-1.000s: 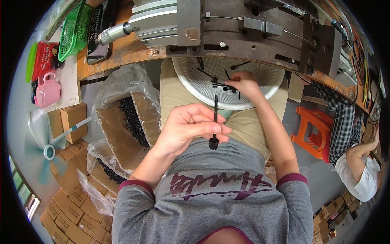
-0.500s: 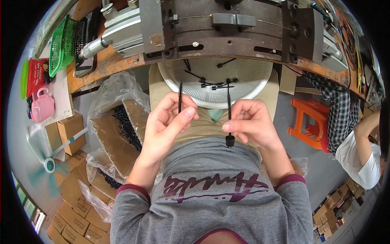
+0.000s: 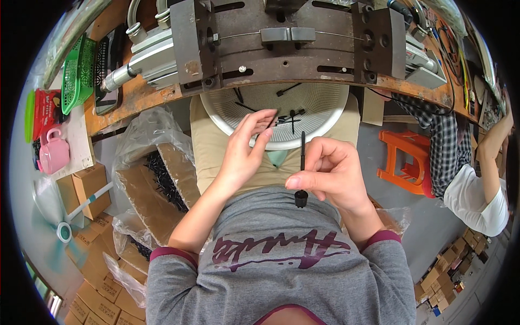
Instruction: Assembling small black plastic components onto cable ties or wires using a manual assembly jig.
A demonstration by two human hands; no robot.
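My right hand [image 3: 338, 176] pinches a thin black wand [image 3: 303, 154] between thumb and fingers. It stands upright in view, its ribbed tip at the far end and a small cup-shaped end near my shirt. Over the near left rim of a white mesh basket [image 3: 215, 123], my left hand [image 3: 241, 154] holds a slim black stick [image 3: 273, 118], slightly blurred and tilted, between thumb and fingers. Several similar black wands [image 3: 293, 115] lie loose inside the basket, which rests at my lap under the bench edge. My left fingers partly cover the basket's contents.
A heavy metal fixture [image 3: 281, 59] with a wire and two grey blocks sits on the bench. Left of me, an open carton [image 3: 143, 195] holds black pieces, beside a fan [image 3: 64, 232]. An orange stool [image 3: 403, 162] and another person [image 3: 476, 197] are on the right.
My left hand has moved right and away from me, tilting its stick over the basket. My right hand has come slightly nearer with its wand. The whole view has shifted a little.
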